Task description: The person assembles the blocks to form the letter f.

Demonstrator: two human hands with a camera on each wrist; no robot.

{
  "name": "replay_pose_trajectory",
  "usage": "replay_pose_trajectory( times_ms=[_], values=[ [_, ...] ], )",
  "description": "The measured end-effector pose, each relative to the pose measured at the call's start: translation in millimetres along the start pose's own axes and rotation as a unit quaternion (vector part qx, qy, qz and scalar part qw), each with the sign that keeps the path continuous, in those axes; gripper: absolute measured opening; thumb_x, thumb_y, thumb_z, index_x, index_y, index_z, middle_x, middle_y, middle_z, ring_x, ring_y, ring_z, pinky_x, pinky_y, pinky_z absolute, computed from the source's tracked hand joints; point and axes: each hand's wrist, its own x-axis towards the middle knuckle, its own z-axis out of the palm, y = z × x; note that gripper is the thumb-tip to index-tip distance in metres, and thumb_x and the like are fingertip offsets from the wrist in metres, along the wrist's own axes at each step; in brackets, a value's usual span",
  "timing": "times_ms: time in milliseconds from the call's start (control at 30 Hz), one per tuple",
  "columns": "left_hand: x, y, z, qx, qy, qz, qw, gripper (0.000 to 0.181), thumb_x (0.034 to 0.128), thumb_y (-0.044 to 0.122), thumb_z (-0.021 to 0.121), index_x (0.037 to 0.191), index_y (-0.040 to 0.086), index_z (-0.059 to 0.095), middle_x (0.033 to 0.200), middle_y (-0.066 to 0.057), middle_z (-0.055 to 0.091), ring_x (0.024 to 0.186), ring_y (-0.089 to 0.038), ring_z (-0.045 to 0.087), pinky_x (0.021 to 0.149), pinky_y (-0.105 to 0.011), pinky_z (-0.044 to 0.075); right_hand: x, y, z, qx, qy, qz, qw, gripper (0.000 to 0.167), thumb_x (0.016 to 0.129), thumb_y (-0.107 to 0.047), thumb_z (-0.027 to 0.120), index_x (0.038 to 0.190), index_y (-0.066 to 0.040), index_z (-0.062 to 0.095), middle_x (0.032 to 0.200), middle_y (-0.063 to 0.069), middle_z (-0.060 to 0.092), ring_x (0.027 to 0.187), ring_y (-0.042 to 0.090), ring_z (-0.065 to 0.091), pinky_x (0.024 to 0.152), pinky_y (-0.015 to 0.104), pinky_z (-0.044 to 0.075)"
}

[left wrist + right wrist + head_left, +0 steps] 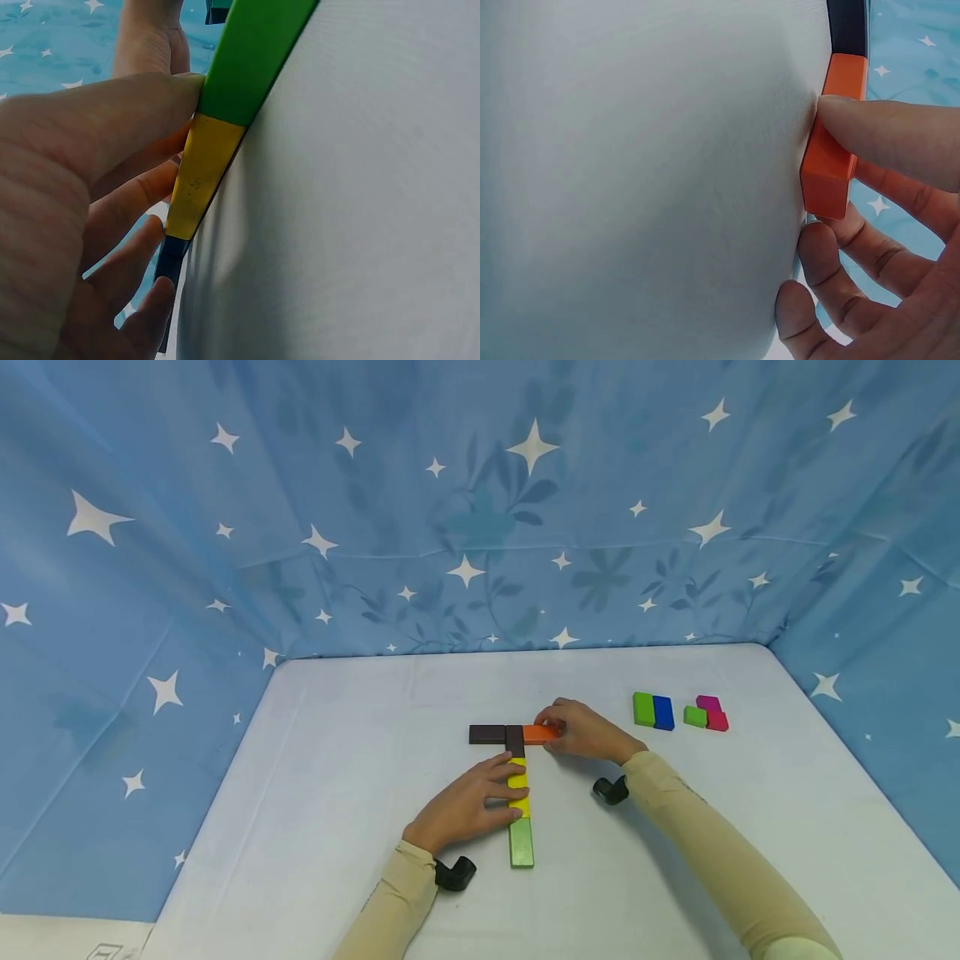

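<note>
Your orange block (534,735) lies flat just right of the centre of the head frame, its left end against an upright black block (515,743). Your right hand (587,731) pinches it near its right end, thumb on the near side, fingers beyond.

A sideways black block (487,735) touches the upright one on its left; below runs a yellow part (517,780), then a green block (521,843), so the row makes a T. Your left hand (465,802) lies over the yellow part, fingers spread and loosely extended, touching it.

At right of the frame, well apart, a lime block (643,709) sits against a blue block (663,713); beside them are a small green block (695,717) and two pink blocks (717,721). All lie on the white table (337,777), with a starry blue curtain (465,510) filling the upper frame.
</note>
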Motion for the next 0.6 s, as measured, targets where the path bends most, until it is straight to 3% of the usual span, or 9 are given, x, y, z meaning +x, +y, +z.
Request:
replay_pose_trajectory(
  times_ms=[200, 400, 600],
  values=[
    [0.3, 0.9, 0.0, 0.006, 0.001, 0.003, 1.0000, 0.037, 0.1042, 0.027, 0.072, 0.138, 0.012, 0.075, 0.158, -0.002, 0.056, 0.158, -0.024, 0.032, 0.127, -0.045, 0.032, -1.4, -1, -1, 0.004, -0.002, 0.000, 1.0000, 0.037, 0.091, -0.011, 0.087, 0.125, -0.003, 0.075, 0.100, 0.004, 0.062, 0.092, 0.022, 0.055, 0.081, 0.037, 0.053],
    [0.8, 0.4, 0.7, 0.008, -0.006, -0.006, 0.9999, 0.038, 0.1046, 0.028, 0.071, 0.139, 0.014, 0.074, 0.159, 0.001, 0.055, 0.159, -0.021, 0.030, 0.128, -0.042, 0.029, -5.7, -1, -4, 0.011, 0.004, 0.012, 0.9999, 0.046, 0.093, -0.016, 0.085, 0.135, -0.002, 0.071, 0.113, 0.008, 0.065, 0.101, 0.024, 0.060, 0.093, 0.043, 0.059],
    [0.8, -0.4, 0.7, 0.011, -0.004, -0.002, 0.9999, 0.038, 0.1043, 0.028, 0.072, 0.139, 0.014, 0.075, 0.159, 0.001, 0.055, 0.159, -0.020, 0.029, 0.128, -0.041, 0.030, -14.2, 5, -9, 0.016, 0.031, 0.002, 0.9994, 0.049, 0.095, -0.020, 0.083, 0.137, 0.001, 0.069, 0.122, 0.013, 0.066, 0.102, 0.027, 0.062, 0.089, 0.045, 0.059]
  ],
)
